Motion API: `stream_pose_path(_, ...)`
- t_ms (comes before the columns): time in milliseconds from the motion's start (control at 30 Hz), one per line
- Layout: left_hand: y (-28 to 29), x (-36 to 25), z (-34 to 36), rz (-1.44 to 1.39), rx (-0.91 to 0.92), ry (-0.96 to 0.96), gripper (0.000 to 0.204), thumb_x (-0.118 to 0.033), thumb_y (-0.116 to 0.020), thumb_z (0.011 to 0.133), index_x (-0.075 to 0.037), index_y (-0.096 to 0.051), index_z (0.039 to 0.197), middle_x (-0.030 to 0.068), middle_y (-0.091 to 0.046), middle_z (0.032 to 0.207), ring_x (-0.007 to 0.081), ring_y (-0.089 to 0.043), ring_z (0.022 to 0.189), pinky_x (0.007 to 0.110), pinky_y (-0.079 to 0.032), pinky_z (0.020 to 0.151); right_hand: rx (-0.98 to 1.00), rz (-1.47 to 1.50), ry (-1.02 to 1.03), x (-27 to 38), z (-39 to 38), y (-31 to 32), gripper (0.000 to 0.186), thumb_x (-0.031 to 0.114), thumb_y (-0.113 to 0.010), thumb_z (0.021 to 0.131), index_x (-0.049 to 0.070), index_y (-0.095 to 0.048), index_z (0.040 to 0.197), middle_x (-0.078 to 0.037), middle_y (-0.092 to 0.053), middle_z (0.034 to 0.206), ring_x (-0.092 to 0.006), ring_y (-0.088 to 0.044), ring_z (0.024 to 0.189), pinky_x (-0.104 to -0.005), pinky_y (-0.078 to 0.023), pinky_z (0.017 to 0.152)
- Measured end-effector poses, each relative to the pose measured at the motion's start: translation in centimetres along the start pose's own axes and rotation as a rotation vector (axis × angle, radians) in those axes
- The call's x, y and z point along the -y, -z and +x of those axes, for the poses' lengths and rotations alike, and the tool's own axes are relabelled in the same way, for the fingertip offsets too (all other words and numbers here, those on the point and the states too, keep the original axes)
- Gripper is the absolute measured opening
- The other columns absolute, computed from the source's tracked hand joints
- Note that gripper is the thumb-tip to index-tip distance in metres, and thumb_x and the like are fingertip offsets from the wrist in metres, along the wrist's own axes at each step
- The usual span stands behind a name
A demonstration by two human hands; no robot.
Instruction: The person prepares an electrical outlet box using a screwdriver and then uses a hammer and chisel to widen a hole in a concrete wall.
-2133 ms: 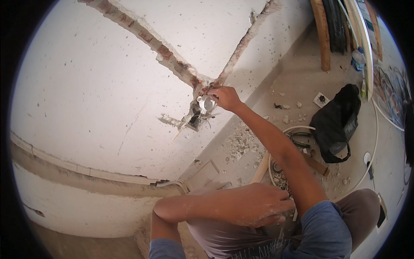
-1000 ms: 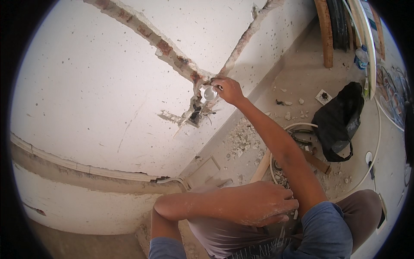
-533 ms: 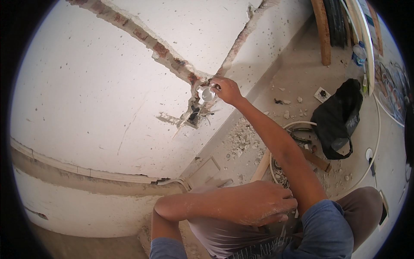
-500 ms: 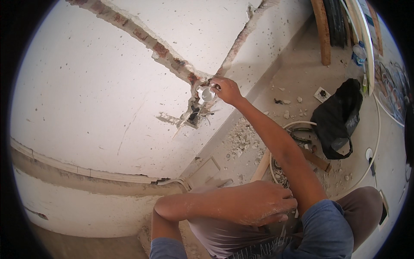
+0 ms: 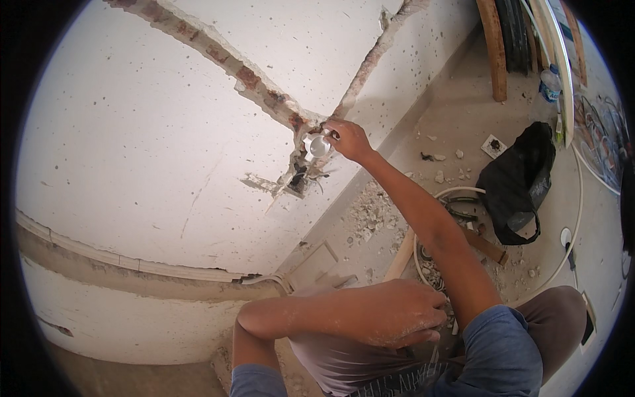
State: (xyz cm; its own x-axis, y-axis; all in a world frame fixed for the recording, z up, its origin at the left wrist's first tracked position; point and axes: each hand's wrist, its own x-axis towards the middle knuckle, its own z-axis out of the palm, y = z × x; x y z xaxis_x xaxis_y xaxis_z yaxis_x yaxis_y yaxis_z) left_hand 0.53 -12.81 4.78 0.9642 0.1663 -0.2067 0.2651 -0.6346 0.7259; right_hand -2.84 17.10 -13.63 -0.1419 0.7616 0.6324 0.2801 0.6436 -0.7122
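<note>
My right arm reaches to the white wall, where my right hand pinches the side of a small white round junction box. The box sits where the chased grooves meet, its open round face showing. Below it, loose wire ends and a dark cavity show in the broken plaster. My left forearm lies across my lap. The dusty left hand is closed, fingers curled near my right upper arm; whatever it may hold is hidden.
A black bag lies on the floor at the right, near a white cable loop and a wood piece. Rubble is strewn along the wall base. A plastic bottle stands far right.
My left hand has shifted slightly to the left. My right hand stays at the junction box, with hardly any movement.
</note>
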Motion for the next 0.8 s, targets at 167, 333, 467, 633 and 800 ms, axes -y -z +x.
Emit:
stream_pose_path(167, 0.13, -0.14, -0.01, 0.015, -0.004, 0.001, 0.026, -0.029, -0.052, 0.099, -0.003, -0.055, 0.094, 0.0143, -0.053, 0.095, 0.0318, -0.056, 0.084, 0.041, -0.045, 0.075, 0.007, 0.036, 0.004, -0.22, -0.15, -0.19, 0.028, 0.021, -0.072, 0.08, 0.008, -0.066, 0.105, -0.012, -0.068, 0.094, -0.0335, -0.065, 0.088, -0.0445, -0.051, 0.077)
stream_pose_path(333, 0.14, -0.34, 0.06, 0.01, 0.012, 0.031, 0.026, -0.029, -0.052, 0.099, -0.003, -0.055, 0.096, 0.0138, -0.053, 0.096, 0.0314, -0.056, 0.086, 0.041, -0.045, 0.075, 0.016, 0.054, -0.011, -0.42, -0.23, -0.08, 0.028, 0.022, -0.072, 0.08, 0.005, -0.066, 0.102, -0.014, -0.067, 0.093, -0.0346, -0.064, 0.088, -0.0447, -0.05, 0.077)
stream_pose_path(467, 0.46, -0.65, 0.11, 0.008, 0.018, 0.044, 0.026, -0.029, -0.051, 0.099, -0.004, -0.054, 0.097, 0.0138, -0.053, 0.098, 0.0317, -0.056, 0.087, 0.042, -0.046, 0.077, -0.018, 0.098, -0.012, -0.06, -0.49, 0.1, 0.026, 0.022, -0.072, 0.081, 0.004, -0.067, 0.1, -0.015, -0.065, 0.091, -0.035, -0.063, 0.088, -0.0445, -0.05, 0.077)
stream_pose_path(633, 0.37, -0.79, 0.14, -0.009, 0.031, 0.069, 0.027, -0.03, -0.051, 0.1, -0.004, -0.054, 0.099, 0.0141, -0.054, 0.099, 0.0326, -0.056, 0.089, 0.043, -0.046, 0.078, -0.026, 0.069, -0.025, 0.22, -0.6, 0.06, 0.026, 0.02, -0.072, 0.081, 0.004, -0.067, 0.1, -0.014, -0.064, 0.091, -0.0351, -0.063, 0.087, -0.0449, -0.049, 0.077)
stream_pose_path(800, 0.49, -0.83, 0.04, -0.013, 0.025, 0.074, 0.026, -0.03, -0.051, 0.099, -0.004, -0.054, 0.099, 0.0141, -0.054, 0.099, 0.0328, -0.056, 0.089, 0.043, -0.046, 0.078, -0.023, 0.077, -0.04, 0.12, -0.39, -0.12, 0.027, 0.019, -0.072, 0.08, 0.004, -0.067, 0.101, -0.014, -0.064, 0.094, -0.0346, -0.063, 0.09, -0.0442, -0.05, 0.079)
